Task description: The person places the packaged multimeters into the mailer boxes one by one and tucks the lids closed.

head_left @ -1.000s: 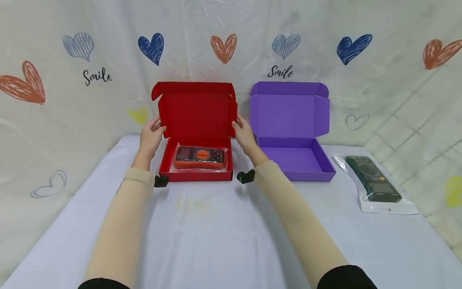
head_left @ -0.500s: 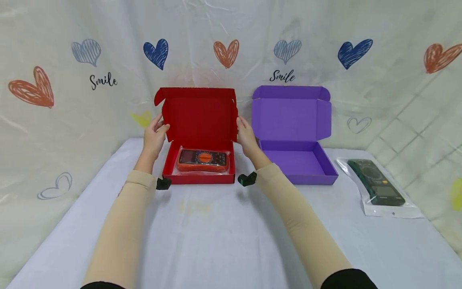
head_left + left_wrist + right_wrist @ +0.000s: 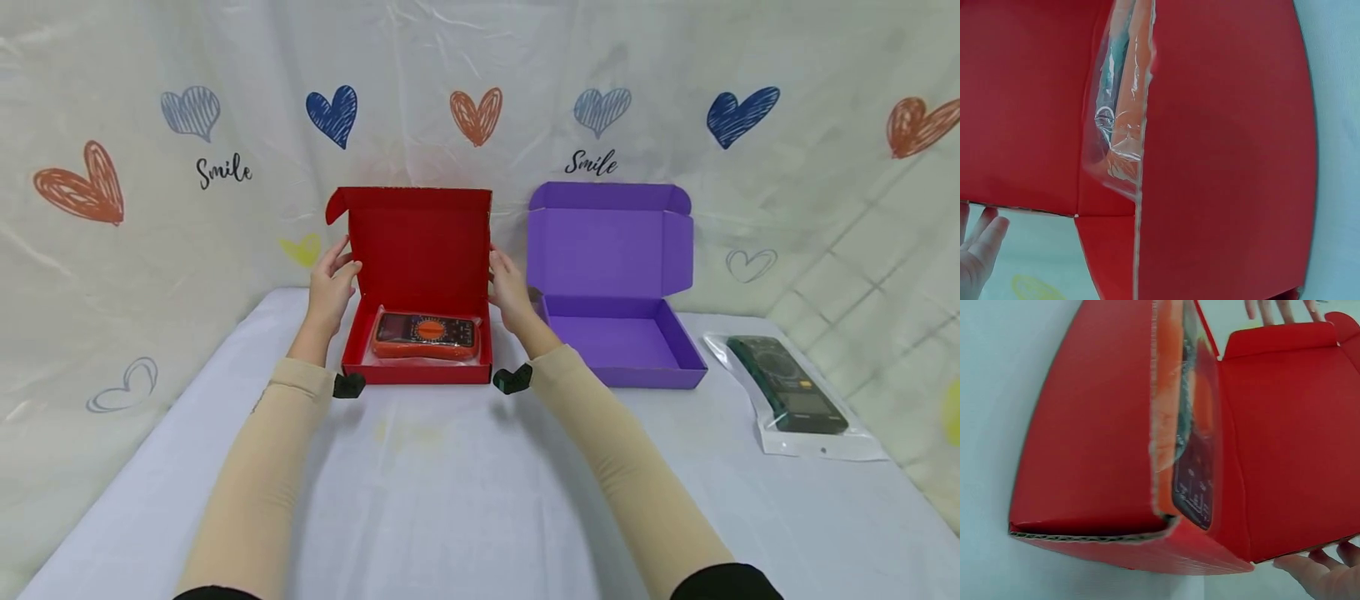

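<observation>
A red cardboard box (image 3: 420, 246) stands with its lid raised. Inside lies an orange and black multimeter (image 3: 427, 332) wrapped in clear plastic. My left hand (image 3: 330, 292) is at the left edge of the lid, its fingers fairly straight against the side flap. On the opposite side, my right hand (image 3: 512, 292) touches the right edge of the lid with thumb and fingertips. The right wrist view shows the left side flap (image 3: 1279, 339) angled in from the lid, with left fingertips (image 3: 1265, 311) just behind it. The box's front wall (image 3: 1229, 150) hides part of the multimeter.
A purple box (image 3: 609, 250) with its lid up stands just right of the red one. Farther right, a dark green multimeter (image 3: 791, 385) lies in a clear bag. White cloth (image 3: 450, 500) covers the table, and a heart-printed curtain hangs behind.
The red lid's side flaps, spread outward before, have turned inward with both hands at them. The camera view has shifted slightly; the multimeters and purple box stay put.
</observation>
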A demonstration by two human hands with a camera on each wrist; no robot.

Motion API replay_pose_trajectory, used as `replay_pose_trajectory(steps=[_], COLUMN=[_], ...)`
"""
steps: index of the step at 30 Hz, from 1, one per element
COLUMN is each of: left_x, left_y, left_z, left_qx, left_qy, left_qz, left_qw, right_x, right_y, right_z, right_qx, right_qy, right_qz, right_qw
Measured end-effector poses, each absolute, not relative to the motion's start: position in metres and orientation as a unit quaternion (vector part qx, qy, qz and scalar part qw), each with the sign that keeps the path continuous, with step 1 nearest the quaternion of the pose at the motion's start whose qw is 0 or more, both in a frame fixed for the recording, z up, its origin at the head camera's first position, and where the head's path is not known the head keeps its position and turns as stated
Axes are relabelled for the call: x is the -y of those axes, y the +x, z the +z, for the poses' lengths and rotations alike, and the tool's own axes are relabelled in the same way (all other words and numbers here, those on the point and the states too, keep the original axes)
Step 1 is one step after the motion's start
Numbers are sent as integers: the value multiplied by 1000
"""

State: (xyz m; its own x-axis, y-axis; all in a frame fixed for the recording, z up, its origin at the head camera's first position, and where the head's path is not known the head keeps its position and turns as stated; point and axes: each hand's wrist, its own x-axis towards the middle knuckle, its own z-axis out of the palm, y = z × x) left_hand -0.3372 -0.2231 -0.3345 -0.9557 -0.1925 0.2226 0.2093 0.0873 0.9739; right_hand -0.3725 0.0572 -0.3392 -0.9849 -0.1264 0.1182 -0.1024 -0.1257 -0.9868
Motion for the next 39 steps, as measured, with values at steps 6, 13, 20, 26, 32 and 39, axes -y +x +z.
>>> replay_pose_trajectory(steps=[6, 13, 20, 26, 32, 39], left_x=[226, 222, 217, 217, 213, 211], left_y=[-336, -337, -337, -334, -333, -332], left_z=[-335, -333, -335, -338, -341, -342], left_qx=[713, 704, 710, 710, 711, 707], left_qy=[2, -2, 2, 20, 26, 39], left_qz=[-686, -694, -685, -681, -677, -677], left_qw=[144, 149, 165, 181, 188, 198], right_x=[-55, -55, -54, -55, -56, -56], right_y=[-369, -366, -366, -365, -365, -363], right_z=[-340, -339, -337, -339, -343, -346], right_qx=[-680, -687, -690, -689, -679, -684], right_qy=[-113, -115, -117, -109, -103, -115], right_qz=[-724, -717, -714, -716, -726, -721], right_qw=[11, 11, 12, 16, 22, 17])
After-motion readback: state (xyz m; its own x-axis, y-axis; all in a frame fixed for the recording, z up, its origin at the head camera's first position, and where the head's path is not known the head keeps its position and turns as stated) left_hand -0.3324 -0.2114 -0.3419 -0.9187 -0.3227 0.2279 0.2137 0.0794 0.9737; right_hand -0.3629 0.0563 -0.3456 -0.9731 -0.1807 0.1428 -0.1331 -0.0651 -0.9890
